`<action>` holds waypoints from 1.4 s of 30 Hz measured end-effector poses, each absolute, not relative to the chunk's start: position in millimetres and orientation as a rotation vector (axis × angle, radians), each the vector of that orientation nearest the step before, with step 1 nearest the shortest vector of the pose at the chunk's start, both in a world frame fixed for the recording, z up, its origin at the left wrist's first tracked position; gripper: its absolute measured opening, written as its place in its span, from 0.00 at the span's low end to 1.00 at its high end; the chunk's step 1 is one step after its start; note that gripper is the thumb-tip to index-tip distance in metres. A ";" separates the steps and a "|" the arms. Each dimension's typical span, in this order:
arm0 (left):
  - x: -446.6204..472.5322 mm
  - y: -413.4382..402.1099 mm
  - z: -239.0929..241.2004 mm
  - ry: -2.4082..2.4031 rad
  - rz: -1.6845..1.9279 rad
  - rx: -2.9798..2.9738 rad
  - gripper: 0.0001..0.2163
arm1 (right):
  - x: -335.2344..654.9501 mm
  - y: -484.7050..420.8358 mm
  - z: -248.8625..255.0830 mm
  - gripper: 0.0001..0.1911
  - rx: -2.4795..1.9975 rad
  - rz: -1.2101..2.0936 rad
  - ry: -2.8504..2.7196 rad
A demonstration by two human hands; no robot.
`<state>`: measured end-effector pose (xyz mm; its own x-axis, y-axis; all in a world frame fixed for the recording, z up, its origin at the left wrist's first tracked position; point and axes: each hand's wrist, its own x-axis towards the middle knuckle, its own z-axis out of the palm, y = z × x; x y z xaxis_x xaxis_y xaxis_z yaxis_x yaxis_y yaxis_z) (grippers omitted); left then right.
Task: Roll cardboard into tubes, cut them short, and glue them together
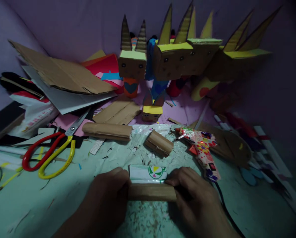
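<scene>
Between my two hands a brown cardboard piece (151, 192) is held level, low over the table. A white strip with a round green, yellow and red logo (140, 173) lies along its far edge. My left hand (110, 195) is closed on the left end; my right hand (193, 195) pinches the right end. Just beyond lie a short cardboard tube (159, 143) and a longer cardboard roll (108, 131). To the right rests a flower-patterned glue gun (202, 147), its black cord running past my right hand. Fingertips are partly hidden behind the cardboard.
Scissors (61, 138) with red and yellow handles lie at left, near cardboard sheets (63, 74) and papers. Several cardboard box-headed figures (132, 64) with pointed ears stand at the back; a small box head (152, 113) sits before them. Markers (272, 148) lie at right.
</scene>
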<state>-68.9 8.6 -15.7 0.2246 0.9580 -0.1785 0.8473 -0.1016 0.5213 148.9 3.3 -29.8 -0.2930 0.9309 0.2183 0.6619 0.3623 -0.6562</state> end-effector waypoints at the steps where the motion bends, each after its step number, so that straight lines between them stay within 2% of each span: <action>1: -69.1 7.2 -16.4 1.646 0.323 1.990 0.10 | 148.6 2.8 -30.5 0.08 -1.384 0.597 -2.039; 9: -70.9 -0.1 -21.1 1.453 0.597 2.056 0.10 | 148.4 5.1 -26.5 0.09 -1.227 0.692 -2.016; 18: -75.9 -5.4 -13.5 1.265 0.819 2.051 0.06 | 147.6 -2.0 -24.2 0.11 -1.100 1.374 -1.280; 20: -77.7 -5.5 -12.5 1.265 0.875 2.058 0.06 | 147.1 0.6 -18.9 0.15 -1.134 1.452 -1.315; 26: -74.6 -2.8 -4.6 1.148 1.089 1.960 0.08 | 153.9 7.7 -14.4 0.12 -1.050 1.560 -1.632; 29: -70.9 -1.3 0.3 1.239 0.997 1.599 0.09 | 156.1 8.1 -14.6 0.10 -1.044 1.439 -1.734; 32: -71.5 1.2 3.5 1.157 0.625 1.294 0.11 | 155.1 8.4 -12.2 0.09 -1.010 1.453 -1.746; 34: -73.9 3.1 2.7 1.024 0.462 1.244 0.07 | 153.4 8.8 -9.9 0.09 -0.984 1.516 -1.720; 38: -77.1 5.9 -7.5 1.090 0.613 1.156 0.09 | 151.7 10.1 -5.4 0.06 -0.892 1.773 -1.476; 40: -77.6 6.5 -13.5 1.176 0.724 1.091 0.11 | 153.2 10.6 -3.4 0.13 -0.781 1.857 -1.269; 42: -77.7 6.4 -16.5 1.225 0.794 1.087 0.14 | 155.4 10.1 -2.1 0.17 -0.720 1.805 -1.125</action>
